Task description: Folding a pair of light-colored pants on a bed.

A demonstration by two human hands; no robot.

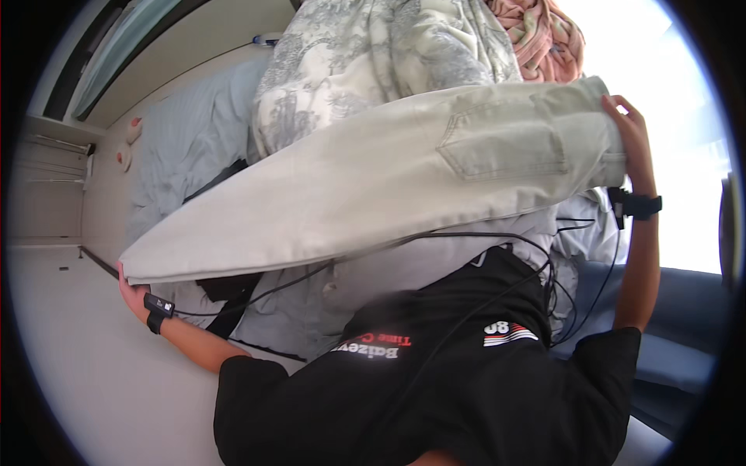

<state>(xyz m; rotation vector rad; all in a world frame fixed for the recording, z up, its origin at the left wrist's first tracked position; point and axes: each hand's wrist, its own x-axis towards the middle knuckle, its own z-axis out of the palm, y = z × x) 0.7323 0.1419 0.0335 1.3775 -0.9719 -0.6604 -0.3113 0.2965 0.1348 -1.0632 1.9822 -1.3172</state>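
A pair of pale grey-green jeans (334, 190), folded lengthwise with a back pocket showing, stretches sideways in front of me. My left hand (134, 293) grips the leg hem at the far left, its fingers partly hidden by the cloth. At the other end, my right hand (631, 130) is closed on the waistband. Between the two hands the jeans are spread out nearly flat. Each wrist wears a dark strap with a small device on it.
Beyond the jeans lies a grey-and-white patterned quilt (381, 54), with a pink blanket (542, 39) bunched beside it. A light blue sheet (198, 128) covers the bed. Black cables (474, 234) run across my lap area. A dark blue padded seat (676, 318) stands at right.
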